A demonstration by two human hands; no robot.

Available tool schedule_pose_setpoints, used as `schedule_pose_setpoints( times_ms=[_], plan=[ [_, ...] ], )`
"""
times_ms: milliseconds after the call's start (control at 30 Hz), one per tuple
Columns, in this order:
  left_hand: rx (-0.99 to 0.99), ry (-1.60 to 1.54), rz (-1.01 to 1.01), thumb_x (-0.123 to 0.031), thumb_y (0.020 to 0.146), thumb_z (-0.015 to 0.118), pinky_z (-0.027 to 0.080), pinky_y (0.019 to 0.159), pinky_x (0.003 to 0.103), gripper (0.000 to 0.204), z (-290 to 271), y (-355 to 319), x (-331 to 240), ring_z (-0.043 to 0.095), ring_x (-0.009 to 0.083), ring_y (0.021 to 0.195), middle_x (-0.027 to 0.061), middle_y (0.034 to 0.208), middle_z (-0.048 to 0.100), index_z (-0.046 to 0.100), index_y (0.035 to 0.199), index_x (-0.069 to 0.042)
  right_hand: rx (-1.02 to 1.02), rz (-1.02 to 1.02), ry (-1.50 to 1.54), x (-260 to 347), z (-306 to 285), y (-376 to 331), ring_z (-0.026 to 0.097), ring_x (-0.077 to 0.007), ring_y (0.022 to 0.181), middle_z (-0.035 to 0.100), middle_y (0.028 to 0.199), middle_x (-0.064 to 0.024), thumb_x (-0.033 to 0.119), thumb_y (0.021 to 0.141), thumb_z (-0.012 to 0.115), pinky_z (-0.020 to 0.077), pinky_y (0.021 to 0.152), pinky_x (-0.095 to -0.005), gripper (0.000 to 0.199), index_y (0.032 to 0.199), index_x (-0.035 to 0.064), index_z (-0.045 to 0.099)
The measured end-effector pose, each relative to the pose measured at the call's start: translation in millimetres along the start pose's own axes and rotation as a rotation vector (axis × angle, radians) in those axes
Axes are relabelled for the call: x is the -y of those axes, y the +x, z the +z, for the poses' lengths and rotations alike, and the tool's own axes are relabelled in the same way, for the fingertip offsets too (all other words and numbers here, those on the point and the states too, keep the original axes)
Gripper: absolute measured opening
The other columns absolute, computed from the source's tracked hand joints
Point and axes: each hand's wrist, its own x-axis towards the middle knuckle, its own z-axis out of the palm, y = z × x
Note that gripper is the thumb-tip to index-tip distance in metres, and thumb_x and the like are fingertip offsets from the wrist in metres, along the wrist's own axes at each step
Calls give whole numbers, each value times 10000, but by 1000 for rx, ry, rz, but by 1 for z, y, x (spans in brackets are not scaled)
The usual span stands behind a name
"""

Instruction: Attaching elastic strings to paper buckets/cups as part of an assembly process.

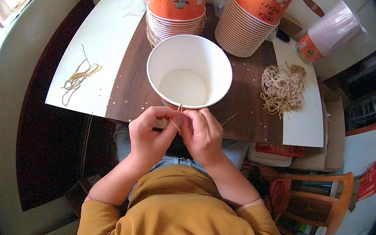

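Note:
A large paper bucket (215,62) with a white inside stands at the table's near edge, its mouth tilted toward me. A thin tan cord (180,107) loops at the near rim of this bucket. My left hand (149,130) pinches the cord between thumb and forefinger, just below the rim. Close beside it, my right hand (203,134) has its fingers closed at the same cord. The fingertips almost meet. A short cord end hangs over the left thumb. Whether the cord passes through the bucket's wall or is knotted is hidden by my fingers.
A tangled heap of tan cords (284,89) lies on the right of the table (264,124). More loose cords (75,79) lie at left. Behind the bucket stand two tall stacks of orange printed buckets (177,1) (254,8). A wrapped stack (332,31) lies tilted at far right. A wooden chair (346,201) stands lower right.

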Motion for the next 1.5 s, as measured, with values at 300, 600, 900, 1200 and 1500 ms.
schedule_pose_setpoints(
  times_ms=[300, 600, 900, 1200, 1500],
  plan=[
    [-24, -450, -305, -19, 820, 687, 522, 657, 211, 105, -5, 4, -2, 629, 86, 744, 57, 816, 667, 609, 867, 34, 229, 611, 961, 1, 6, 10, 640, -144, 834, 659, 931, -85, 0, 892, 550, 536, 736, -276, 126, 987, -46, 618],
    [-26, -452, -358, 23, 832, 640, 541, 685, 251, 67, -8, 2, -2, 648, 128, 761, 88, 820, 666, 593, 877, 38, 124, 965, 1606, 6, 9, 10, 643, -162, 869, 675, 962, -91, 77, 899, 552, 525, 837, -311, 174, 1018, -2, 652],
    [-11, 66, 190, 72, 719, 669, 524, 657, 271, 196, -11, 5, 7, 665, 207, 743, 121, 830, 669, 632, 893, -10, 77, 972, 1604, 3, 6, 12, 656, -166, 822, 680, 926, -92, 73, 875, 583, 546, 798, -320, 137, 962, 2, 662],
    [-39, 261, 438, 72, 679, 691, 525, 637, 312, 226, -7, 10, 8, 656, 238, 720, 117, 812, 661, 643, 884, -10, 58, 979, 1498, 6, 5, 10, 646, -145, 792, 678, 909, -74, 90, 871, 588, 539, 776, -296, 141, 952, 2, 660],
    [-30, 229, 440, 73, 695, 697, 537, 621, 308, 185, -10, 8, 11, 663, 241, 678, 120, 775, 669, 639, 848, -13, 190, 1168, 1696, -13, 9, 13, 602, -118, 777, 675, 872, -34, 171, 861, 579, 464, 702, -275, 164, 935, 59, 674]
  ],
)
